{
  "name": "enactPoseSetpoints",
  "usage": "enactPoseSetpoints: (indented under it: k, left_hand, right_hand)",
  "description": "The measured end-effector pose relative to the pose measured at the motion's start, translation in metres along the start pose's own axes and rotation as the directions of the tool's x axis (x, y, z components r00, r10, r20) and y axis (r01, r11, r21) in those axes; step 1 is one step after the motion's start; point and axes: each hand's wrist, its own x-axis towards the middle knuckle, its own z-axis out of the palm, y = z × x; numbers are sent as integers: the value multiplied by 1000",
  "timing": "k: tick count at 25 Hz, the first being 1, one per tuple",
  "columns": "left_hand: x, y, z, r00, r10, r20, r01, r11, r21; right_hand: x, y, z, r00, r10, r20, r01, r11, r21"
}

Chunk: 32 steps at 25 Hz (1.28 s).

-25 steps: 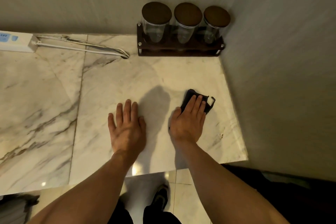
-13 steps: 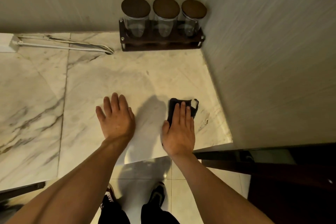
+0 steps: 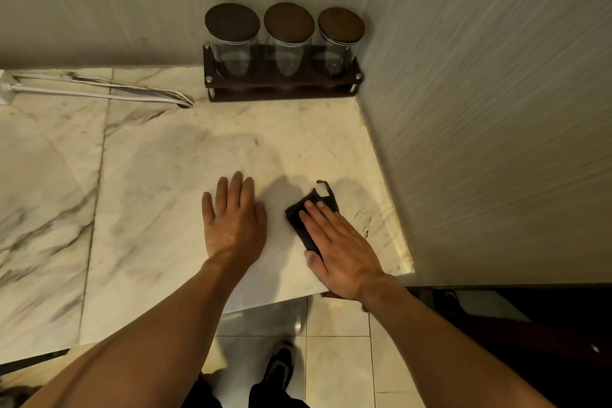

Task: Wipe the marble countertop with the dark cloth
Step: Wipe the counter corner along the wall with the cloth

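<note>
Right hand [image 3: 341, 248] flat, fingers extended, pressing dark cloth [image 3: 306, 222] onto marble table [image 3: 149, 192] near right wall, likely for wiping pressure. Left hand [image 3: 235, 222] open, palm down, likely bracing.

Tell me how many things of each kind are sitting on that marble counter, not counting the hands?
Glass jars with dark lids: 3 (left, middle, right)
Wooden rack holding the jars: 1
Dark cloth, under the right hand: 1
White cable with a white block at the frame edge: 1
Total: 6
</note>
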Motion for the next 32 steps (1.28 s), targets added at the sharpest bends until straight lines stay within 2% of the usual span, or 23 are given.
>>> enactPoseSetpoints:
  k: [6,15,21,28,32]
  left_hand:
    - [-1,3,1,1000,11,-25,-9,999,54]
    - [0,4,-3,1000,-11,13,10,997,80]
    - [2,6,-4,999,-24,34,20,994,111]
    - [2,5,-4,998,-29,50,24,996,85]
    - [3,5,-4,998,-34,44,30,996,81]
  right_hand:
    - [21,21,-8,993,-99,63,102,993,-52]
    - [79,53,-24,987,-129,96,134,990,-40]
    - [117,73,-31,988,-140,64,144,988,-58]
    - [157,87,-34,999,-26,39,27,999,-42]
    - [180,90,-36,991,134,-12,-134,991,12]
